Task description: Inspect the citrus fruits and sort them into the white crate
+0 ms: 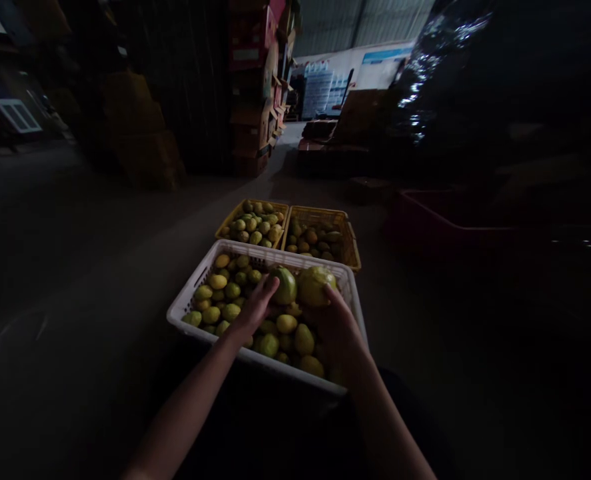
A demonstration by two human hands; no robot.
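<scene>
Both hands over white slatted plastic crate (190, 303) of fruit.
Left hand (255, 308) grips round green fruit (285, 285); right hand (338, 327) grips round yellow fruit (315, 283), both above the crate's far end.

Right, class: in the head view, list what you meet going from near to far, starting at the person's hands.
Left hand and right hand, each on a fruit → white crate of yellow-green fruit → two yellow crates of fruit side by side → stacked boxes → far wall.

Dim warehouse or fruit-packing shed: stacked cartons (255, 87) along an aisle, corrugated metal wall (375, 20) at back, bare concrete floor (75, 267), plastic crates (320, 217) of green-yellow fruit.
</scene>
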